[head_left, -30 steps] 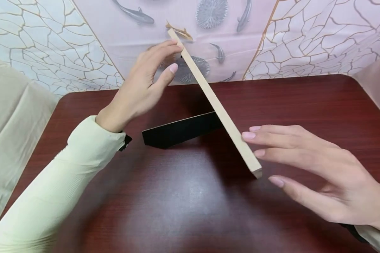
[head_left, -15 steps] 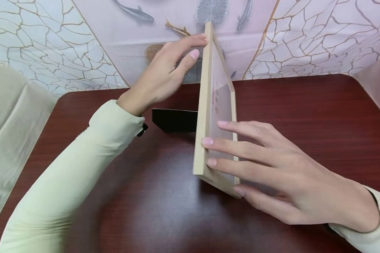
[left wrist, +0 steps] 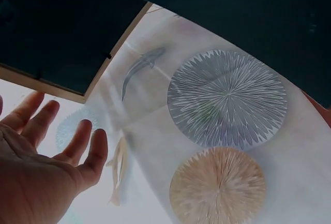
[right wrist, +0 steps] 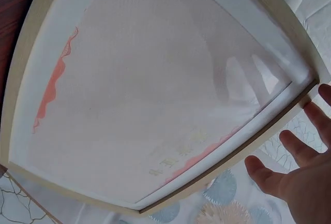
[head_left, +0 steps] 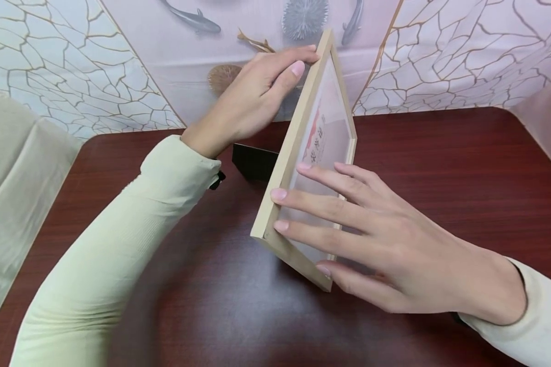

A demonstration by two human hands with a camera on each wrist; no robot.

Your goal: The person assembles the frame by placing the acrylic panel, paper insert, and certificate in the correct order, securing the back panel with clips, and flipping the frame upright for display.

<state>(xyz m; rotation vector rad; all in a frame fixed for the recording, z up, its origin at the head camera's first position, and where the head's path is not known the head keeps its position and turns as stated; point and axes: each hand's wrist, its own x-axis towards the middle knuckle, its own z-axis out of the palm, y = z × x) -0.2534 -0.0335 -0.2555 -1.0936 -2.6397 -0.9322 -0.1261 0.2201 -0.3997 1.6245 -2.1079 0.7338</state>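
Observation:
A picture frame of pale wood stands tilted over the table, holding a sheet with a red border and dark characters behind a clear front. A black support leg sticks out behind it. The fingertips of my left hand touch its upper edge; in the left wrist view that hand lies beside the dark back panel. My right hand spreads extended fingers against the near side edge and lower corner. The right wrist view shows the sheet close up, with the right hand beside the frame.
The dark red-brown table has a glossy top with rounded far corners. Behind it hangs a patterned cloth with fish and round motifs. Beige fabric hangs along the left side.
The frame has turned, so its front now shows instead of just its narrow edge. Its near end swung left, its upper end right. Both hands moved along with it.

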